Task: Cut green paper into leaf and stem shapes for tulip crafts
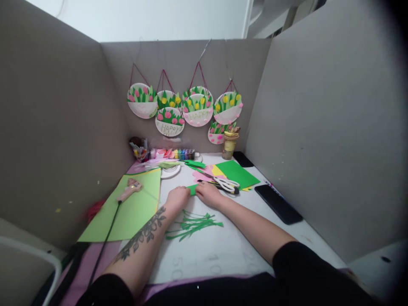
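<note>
Worktop [194,253]: is stretching across the lower middle of the frame, showing a whitish surface with printed numerals.
Cut green strips [205,222]: are lying loosely bunched, below the frame's centre.
Light green sheet [137,208]: is lying at left of centre.
Black phone [278,204]: is resting at right of centre.

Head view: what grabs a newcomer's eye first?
Probably the flower-decorated plates hanging along the back panel. Next, mid-table, the left hand and right hand holding a green paper piece, with thin green strips lying between the forearms.
</note>
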`<state>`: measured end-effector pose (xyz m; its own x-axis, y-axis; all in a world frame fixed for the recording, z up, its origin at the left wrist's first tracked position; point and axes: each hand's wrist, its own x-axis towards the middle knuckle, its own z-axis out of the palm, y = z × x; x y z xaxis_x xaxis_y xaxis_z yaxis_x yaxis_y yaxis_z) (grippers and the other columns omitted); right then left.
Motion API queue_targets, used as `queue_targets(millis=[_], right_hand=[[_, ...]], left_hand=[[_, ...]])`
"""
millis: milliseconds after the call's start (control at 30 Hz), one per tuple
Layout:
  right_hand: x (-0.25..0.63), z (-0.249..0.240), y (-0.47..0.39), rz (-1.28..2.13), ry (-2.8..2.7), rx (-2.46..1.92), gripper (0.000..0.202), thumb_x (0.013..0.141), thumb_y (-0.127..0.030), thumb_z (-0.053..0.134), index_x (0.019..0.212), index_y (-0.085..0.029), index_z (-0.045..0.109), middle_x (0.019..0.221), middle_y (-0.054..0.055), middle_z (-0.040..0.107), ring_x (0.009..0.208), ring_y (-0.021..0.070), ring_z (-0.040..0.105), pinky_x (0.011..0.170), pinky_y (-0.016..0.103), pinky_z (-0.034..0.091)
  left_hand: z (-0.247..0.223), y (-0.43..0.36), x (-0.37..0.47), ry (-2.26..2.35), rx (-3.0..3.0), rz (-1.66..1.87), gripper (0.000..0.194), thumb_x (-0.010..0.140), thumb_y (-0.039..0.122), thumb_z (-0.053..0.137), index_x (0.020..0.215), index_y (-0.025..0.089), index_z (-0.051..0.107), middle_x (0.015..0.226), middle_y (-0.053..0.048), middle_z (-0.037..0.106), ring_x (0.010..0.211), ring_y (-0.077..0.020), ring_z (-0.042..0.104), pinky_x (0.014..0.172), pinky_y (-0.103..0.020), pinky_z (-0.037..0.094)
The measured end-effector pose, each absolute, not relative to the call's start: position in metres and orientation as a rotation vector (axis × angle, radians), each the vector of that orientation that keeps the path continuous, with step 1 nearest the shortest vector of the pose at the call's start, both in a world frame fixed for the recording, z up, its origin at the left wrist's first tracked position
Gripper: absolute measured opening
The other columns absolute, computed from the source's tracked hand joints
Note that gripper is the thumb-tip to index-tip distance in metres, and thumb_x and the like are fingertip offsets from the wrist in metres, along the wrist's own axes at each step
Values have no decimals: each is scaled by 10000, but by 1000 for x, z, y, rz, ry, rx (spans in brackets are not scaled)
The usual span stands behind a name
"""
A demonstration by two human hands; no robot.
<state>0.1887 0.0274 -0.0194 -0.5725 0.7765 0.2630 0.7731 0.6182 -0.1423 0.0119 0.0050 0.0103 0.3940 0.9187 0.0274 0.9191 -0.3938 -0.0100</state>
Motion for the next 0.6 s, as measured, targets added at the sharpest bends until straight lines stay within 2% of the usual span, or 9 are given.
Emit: queue_targets(millis=[133, 333, 600], right_hand=[[194, -20, 24, 65, -2543, -1275, 174, 911, -181, 484, 880, -147, 652, 928, 85, 640, 921, 193, 526, 807, 285, 380], [197, -18, 27, 151, -2498, -1350, 179, 888, -169, 481, 861, -138, 655, 908, 85, 641, 884, 186, 556, 795, 270, 379], [193, -17, 31, 157, -2488, -1500, 237, 893, -189, 437, 874, -138, 667, 944, 108, 671, 868, 196, 588, 745, 265, 378]], left_hand=[[8, 4, 11, -1724, -2590, -60, 295, 899, 228, 405, 922, 181, 696, 921, -102, 670, 927, -230, 609, 806, -321, 465], [0, 8, 10, -1756, -2580, -61, 330, 914, 200, 354, 972, 129, 671, 939, -137, 659, 915, -253, 620, 778, -343, 471], [-5, 18, 5, -1861, -2589, 1, 358, 924, 253, 359, 1012, 90, 666, 987, -174, 681, 941, -260, 645, 809, -344, 468]])
